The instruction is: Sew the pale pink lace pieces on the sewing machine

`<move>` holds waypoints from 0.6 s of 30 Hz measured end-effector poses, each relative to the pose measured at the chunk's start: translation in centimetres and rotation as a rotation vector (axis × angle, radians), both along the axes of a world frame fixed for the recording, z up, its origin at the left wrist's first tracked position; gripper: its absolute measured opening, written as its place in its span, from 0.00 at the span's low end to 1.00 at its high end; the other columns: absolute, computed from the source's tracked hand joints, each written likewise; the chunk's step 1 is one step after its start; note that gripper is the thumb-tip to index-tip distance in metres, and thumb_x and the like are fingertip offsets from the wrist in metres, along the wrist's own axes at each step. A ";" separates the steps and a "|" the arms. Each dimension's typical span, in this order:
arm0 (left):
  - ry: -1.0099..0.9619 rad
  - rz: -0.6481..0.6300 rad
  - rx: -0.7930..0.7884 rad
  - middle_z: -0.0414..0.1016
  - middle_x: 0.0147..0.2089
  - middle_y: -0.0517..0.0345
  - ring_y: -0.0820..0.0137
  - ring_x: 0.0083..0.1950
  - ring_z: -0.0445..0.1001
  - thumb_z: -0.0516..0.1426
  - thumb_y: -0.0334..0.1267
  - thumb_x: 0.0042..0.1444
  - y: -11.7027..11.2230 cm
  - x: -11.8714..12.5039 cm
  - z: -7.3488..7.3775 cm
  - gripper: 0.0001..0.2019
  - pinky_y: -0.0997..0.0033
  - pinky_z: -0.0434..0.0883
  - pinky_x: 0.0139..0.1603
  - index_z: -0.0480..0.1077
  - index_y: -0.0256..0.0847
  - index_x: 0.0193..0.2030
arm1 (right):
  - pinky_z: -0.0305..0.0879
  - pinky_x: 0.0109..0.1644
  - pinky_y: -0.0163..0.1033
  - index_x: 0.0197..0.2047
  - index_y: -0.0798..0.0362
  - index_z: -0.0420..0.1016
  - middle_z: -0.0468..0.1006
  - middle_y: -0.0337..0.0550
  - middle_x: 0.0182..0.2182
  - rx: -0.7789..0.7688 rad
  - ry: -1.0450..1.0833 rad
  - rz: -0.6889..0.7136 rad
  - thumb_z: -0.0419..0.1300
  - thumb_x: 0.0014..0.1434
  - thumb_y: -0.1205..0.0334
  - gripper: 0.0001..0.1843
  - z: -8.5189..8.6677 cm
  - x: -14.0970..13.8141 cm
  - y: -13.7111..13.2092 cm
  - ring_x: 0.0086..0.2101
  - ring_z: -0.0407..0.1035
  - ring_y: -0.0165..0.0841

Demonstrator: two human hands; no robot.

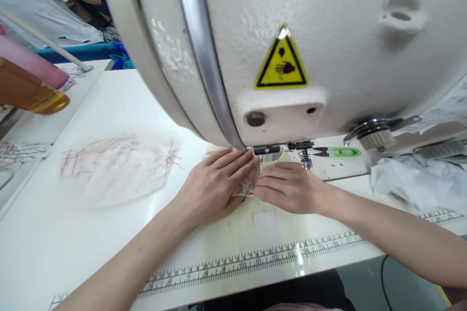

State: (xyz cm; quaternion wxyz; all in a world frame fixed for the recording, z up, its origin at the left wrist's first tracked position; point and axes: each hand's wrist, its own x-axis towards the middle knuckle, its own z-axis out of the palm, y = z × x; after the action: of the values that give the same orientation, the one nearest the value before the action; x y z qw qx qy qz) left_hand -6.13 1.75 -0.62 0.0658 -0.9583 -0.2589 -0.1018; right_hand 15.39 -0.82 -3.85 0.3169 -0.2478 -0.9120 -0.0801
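Note:
A small piece of white fabric [247, 187] with reddish marks lies under the needle area of a sewing machine [233, 34]. On its left side my left hand [213, 185] rests flat, fingers stretched toward the presser foot [272, 154]. My right hand [292, 187] has its fingers bent and pressed together at the fabric's right edge, close to the foot. The machine head and my fingers hide the needle and much of the fabric. Green-handled thread snips [341, 152] lie just beyond my right hand.
A thin pale piece with red threads [120, 170] lies on the table at left. White cloth [416, 182] is bunched at right. A printed ruler [260, 263] follows the front edge. An amber bottle [32, 90] and a person in white [32, 0] are at upper left.

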 end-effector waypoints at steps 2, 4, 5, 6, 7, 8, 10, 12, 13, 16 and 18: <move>0.000 0.013 0.008 0.67 0.62 0.46 0.56 0.59 0.71 0.50 0.38 0.58 -0.1 0.1 -0.1 0.24 0.51 0.70 0.58 0.67 0.35 0.60 | 0.70 0.38 0.34 0.34 0.51 0.73 0.78 0.35 0.30 -0.021 -0.011 -0.013 0.56 0.61 0.73 0.09 -0.1 0.2 0.0 0.39 0.71 0.30; 0.000 0.024 0.019 0.68 0.61 0.45 0.56 0.58 0.72 0.50 0.39 0.59 -0.3 0.3 -0.2 0.23 0.51 0.70 0.57 0.67 0.35 0.60 | 0.70 0.38 0.34 0.35 0.50 0.73 0.78 0.35 0.31 -0.030 -0.032 -0.026 0.55 0.61 0.73 0.10 -0.1 0.4 0.0 0.39 0.71 0.29; 0.000 0.030 0.024 0.68 0.61 0.45 0.55 0.58 0.72 0.50 0.39 0.59 -0.3 0.4 -0.2 0.23 0.52 0.70 0.57 0.67 0.35 0.60 | 0.69 0.38 0.34 0.35 0.50 0.73 0.78 0.34 0.31 -0.029 -0.044 -0.030 0.54 0.62 0.73 0.10 -0.1 0.5 0.0 0.39 0.71 0.29; -0.002 0.035 0.028 0.69 0.60 0.45 0.55 0.58 0.72 0.50 0.39 0.59 -0.4 0.4 -0.3 0.23 0.52 0.70 0.57 0.67 0.35 0.59 | 0.69 0.38 0.34 0.36 0.50 0.73 0.78 0.34 0.31 -0.028 -0.056 -0.033 0.54 0.62 0.74 0.10 -0.1 0.5 0.0 0.40 0.71 0.29; -0.005 0.040 0.033 0.69 0.60 0.46 0.55 0.58 0.72 0.50 0.39 0.59 -0.4 0.5 -0.3 0.23 0.52 0.70 0.56 0.67 0.35 0.59 | 0.69 0.39 0.34 0.36 0.50 0.73 0.78 0.34 0.32 -0.025 -0.067 -0.036 0.53 0.62 0.74 0.11 0.0 0.6 0.1 0.40 0.71 0.29; -0.008 0.046 0.036 0.70 0.60 0.46 0.55 0.58 0.72 0.50 0.39 0.59 -0.5 0.6 -0.3 0.22 0.52 0.70 0.56 0.67 0.35 0.60 | 0.69 0.39 0.34 0.36 0.51 0.73 0.78 0.34 0.32 -0.020 -0.076 -0.039 0.53 0.62 0.74 0.11 0.0 0.7 0.2 0.40 0.71 0.29; -0.015 0.053 0.043 0.71 0.59 0.46 0.55 0.58 0.72 0.50 0.39 0.59 -0.6 0.7 -0.4 0.23 0.52 0.70 0.56 0.67 0.35 0.60 | 0.69 0.41 0.35 0.36 0.52 0.72 0.78 0.33 0.32 -0.005 -0.089 -0.044 0.53 0.62 0.75 0.10 0.1 0.9 0.3 0.40 0.71 0.29; -0.020 0.055 0.052 0.71 0.59 0.45 0.55 0.58 0.72 0.50 0.39 0.59 -0.6 0.9 -0.5 0.23 0.52 0.70 0.55 0.68 0.35 0.59 | 0.70 0.41 0.35 0.36 0.52 0.72 0.78 0.33 0.31 0.011 -0.091 -0.046 0.53 0.62 0.75 0.10 0.2 1.0 0.5 0.39 0.71 0.28; -0.023 0.057 0.055 0.71 0.58 0.45 0.54 0.57 0.72 0.50 0.39 0.59 -0.6 0.9 -0.5 0.22 0.51 0.70 0.55 0.68 0.34 0.59 | 0.70 0.42 0.35 0.36 0.52 0.72 0.77 0.32 0.30 0.017 -0.091 -0.046 0.53 0.62 0.75 0.10 0.2 1.1 0.5 0.38 0.71 0.28; -0.032 0.067 0.054 0.72 0.58 0.44 0.54 0.56 0.73 0.51 0.38 0.58 -0.7 1.1 -0.6 0.22 0.51 0.70 0.55 0.69 0.34 0.58 | 0.69 0.43 0.36 0.36 0.53 0.71 0.77 0.32 0.30 0.018 -0.092 -0.053 0.53 0.61 0.77 0.11 0.2 1.2 0.6 0.38 0.71 0.27; -0.040 0.074 0.046 0.72 0.57 0.44 0.54 0.56 0.73 0.51 0.38 0.58 -0.8 1.2 -0.6 0.22 0.51 0.70 0.55 0.69 0.34 0.58 | 0.68 0.42 0.36 0.37 0.53 0.72 0.77 0.33 0.30 0.016 -0.086 -0.066 0.53 0.60 0.78 0.11 0.3 1.3 0.5 0.38 0.71 0.28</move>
State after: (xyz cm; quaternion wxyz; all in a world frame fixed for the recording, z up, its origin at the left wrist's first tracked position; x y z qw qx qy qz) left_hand -4.94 0.99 -1.19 0.0863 -0.9440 -0.2931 -0.1242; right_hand 16.64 -0.30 -3.59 0.2764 -0.2714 -0.9155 -0.1083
